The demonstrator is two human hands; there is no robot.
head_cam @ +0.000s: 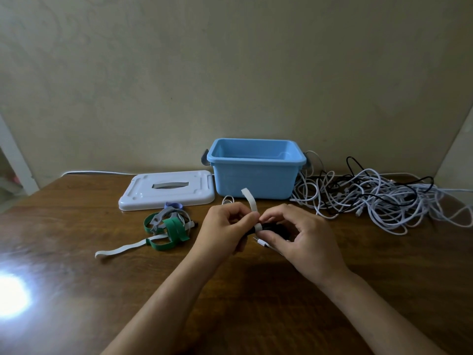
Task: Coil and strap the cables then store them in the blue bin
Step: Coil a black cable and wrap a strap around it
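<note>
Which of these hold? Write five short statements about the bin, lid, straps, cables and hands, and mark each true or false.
1. The blue bin has its lid on. False: the white lid lies flat on the table to the bin's left.
2. The tangled cables lie to the right of the bin. True.
3. Both the left hand and right hand hold a black coiled cable with a white strap round it. True.
4. The spare straps are inside the bin. False: they lie on the table in front of the lid.
5. The tangled cables are all black. False: most are white.
</note>
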